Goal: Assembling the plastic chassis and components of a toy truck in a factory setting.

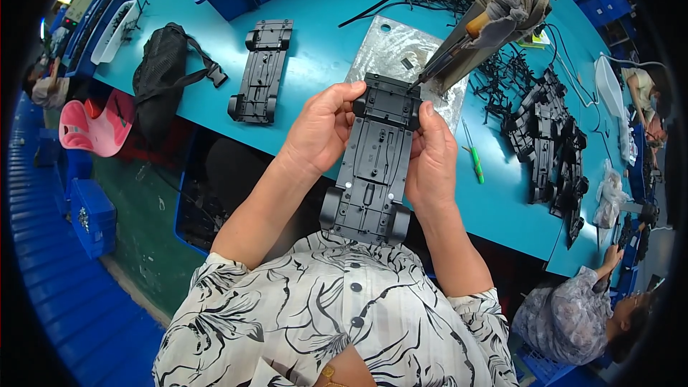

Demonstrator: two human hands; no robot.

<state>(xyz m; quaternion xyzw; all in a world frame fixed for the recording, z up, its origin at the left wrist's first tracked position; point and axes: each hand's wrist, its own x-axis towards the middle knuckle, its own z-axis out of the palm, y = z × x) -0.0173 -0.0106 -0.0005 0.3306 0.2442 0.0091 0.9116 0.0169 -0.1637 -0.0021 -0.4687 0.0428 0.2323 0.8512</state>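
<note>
Between my two hands is a black plastic toy car chassis (374, 150), its far end lying at the metal plate and its near end close to my shirt. My left hand (324, 123) grips its left edge, thumb on top near the far corner. On the opposite edge, my right hand (433, 154) holds it with the thumb near the far right wheel arch. The thin dark tip of a fixed tool (459, 54), wrapped in cloth, points down at the chassis's far end. Whether the tip touches the plastic, I cannot tell.
Another black chassis (261, 72) lies left on the blue-green table. A stack of chassis (548, 143) and loose black parts (498, 75) sit right. Tweezers with green handles (476, 163) lie nearby. A black bag (163, 75) rests at the left edge. Co-workers sit at both sides.
</note>
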